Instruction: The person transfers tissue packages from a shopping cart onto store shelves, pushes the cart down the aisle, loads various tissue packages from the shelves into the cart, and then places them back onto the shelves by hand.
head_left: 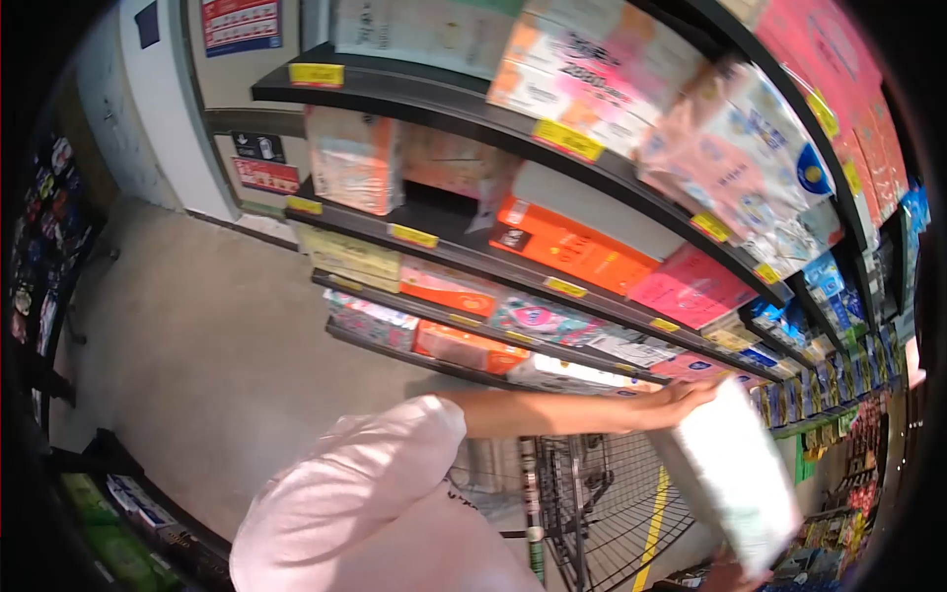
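Note:
My left arm, in a pale pink short sleeve, stretches across the view, and my left hand point(683, 402) grips the upper end of a large white pack point(732, 474). Motion blur hides the print on the pack, which is tilted and looks like the packaged paper goods on the shelves. At its lower end my right hand point(742, 572) is partly visible, with its fingers around the pack's edge. Just left of the pack, and lower, is a wire shopping cart point(602, 493). The pack is over the cart's right side.
A dark multi-tier shelf point(464, 232) with yellow price tags holds tissue-like packs, including an orange pack point(572, 247) and a pink pack point(691, 284). Small goods hang on a rack point(44, 247) at far left. Green packs point(113, 533) sit at lower left. Concrete floor point(217, 345) lies between.

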Motion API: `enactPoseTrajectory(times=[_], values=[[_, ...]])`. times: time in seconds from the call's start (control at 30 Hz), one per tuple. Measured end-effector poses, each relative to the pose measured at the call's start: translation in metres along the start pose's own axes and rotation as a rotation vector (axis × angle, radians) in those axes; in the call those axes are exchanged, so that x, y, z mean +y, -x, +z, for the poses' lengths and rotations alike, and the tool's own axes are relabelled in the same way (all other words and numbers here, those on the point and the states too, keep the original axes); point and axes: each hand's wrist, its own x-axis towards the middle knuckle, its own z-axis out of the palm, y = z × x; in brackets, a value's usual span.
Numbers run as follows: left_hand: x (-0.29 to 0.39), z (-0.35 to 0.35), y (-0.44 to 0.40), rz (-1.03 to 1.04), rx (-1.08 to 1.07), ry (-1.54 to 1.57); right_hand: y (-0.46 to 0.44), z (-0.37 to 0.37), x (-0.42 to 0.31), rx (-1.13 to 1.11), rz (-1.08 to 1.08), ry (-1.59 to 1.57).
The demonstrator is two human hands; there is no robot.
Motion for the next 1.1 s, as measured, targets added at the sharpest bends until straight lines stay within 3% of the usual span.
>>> enactPoseTrajectory(times=[0.03, 0.07, 0.1, 0.2, 0.27, 0.3, 0.33, 0.37, 0.4, 0.43, 0.47, 0.53, 0.57, 0.6, 0.63, 0.73, 0.8, 0.87, 0.93, 0.97, 1.03, 1.07, 1.1], values=[[0.005, -0.014, 0.012, 0.441, 0.045, -0.222, 0.0, -0.012, -0.014, -0.263, -0.056, -0.184], [0.039, -0.025, 0.024, 0.425, 0.059, -0.175, -0.009, -0.025, -0.022, -0.521, -0.113, -0.378], [0.079, -0.034, 0.057, 0.369, -0.096, 0.305, -0.016, -0.019, -0.023, -0.532, -0.097, -0.378], [0.081, -0.066, 0.092, 0.961, 0.348, -0.143, -0.035, 0.019, -0.005, -0.302, -0.312, -0.127], [0.075, -0.093, 0.147, 0.615, 0.151, 0.453, -0.024, 0.051, 0.003, -0.115, -0.465, 0.058], [0.08, -0.1, 0.173, 0.515, 0.351, 0.508, 0.04, 0.142, 0.011, -0.118, -0.468, 0.391], [0.084, -0.107, 0.2, 0.405, 0.546, 0.558, 0.061, 0.188, 0.018, -0.119, -0.477, 0.49], [0.087, -0.114, 0.226, 0.399, 0.531, 0.561, 0.076, 0.222, 0.028, -0.115, -0.484, 0.59], [0.09, -0.122, 0.25, 0.645, 0.39, 0.616, 0.088, 0.249, 0.04, -0.178, -0.495, 0.622], [0.092, -0.129, 0.272, 0.884, 0.24, 0.671, 0.089, 0.266, 0.05, -0.42, -0.566, 0.662], [0.095, -0.134, 0.294, 0.864, 0.221, 0.681, 0.113, 0.294, 0.055, -0.529, -0.633, 0.582], [0.096, -0.144, 0.336, 0.743, 0.661, 0.328, 0.132, 0.324, 0.066, -0.669, -0.595, 0.488], [0.074, -0.156, 0.355, 0.646, 0.977, -0.059, 0.14, 0.337, 0.071, -0.731, -0.583, 0.413], [0.109, -0.136, 0.368, 0.62, 0.903, 0.253, 0.148, 0.349, 0.076, -0.799, -0.571, 0.334], [0.113, -0.136, 0.379, 0.702, 0.881, 0.287, 0.156, 0.358, 0.078, -0.854, -0.556, 0.29], [0.123, -0.142, 0.417, 0.665, 0.986, 0.161, 0.176, 0.381, 0.081, -0.949, -0.54, 0.251], [0.13, -0.148, 0.431, 0.699, 1.148, -0.044, 0.186, 0.396, 0.078, -1.069, -0.452, 0.247], [0.127, -0.157, 0.445, 0.966, 0.864, 0.064, 0.203, 0.402, 0.079, -1.182, -0.398, -0.035], [0.135, -0.156, 0.454, 0.959, 0.901, 0.168, 0.186, 0.394, 0.088, -1.444, -0.304, -0.001], [0.131, -0.157, 0.457, 0.949, 0.89, 0.158, 0.186, 0.392, 0.101, -1.428, -0.137, -0.027], [0.123, -0.163, 0.466, 0.744, 1.23, 0.124, 0.155, 0.379, 0.146, -1.693, -0.015, 0.407], [0.116, -0.17, 0.463, 0.741, 1.216, 0.121, 0.156, 0.37, 0.176, -1.552, 0.177, 0.325], [0.106, -0.18, 0.453, 0.598, 1.275, 0.121, 0.154, 0.363, 0.209, -1.411, 0.346, 0.244]])
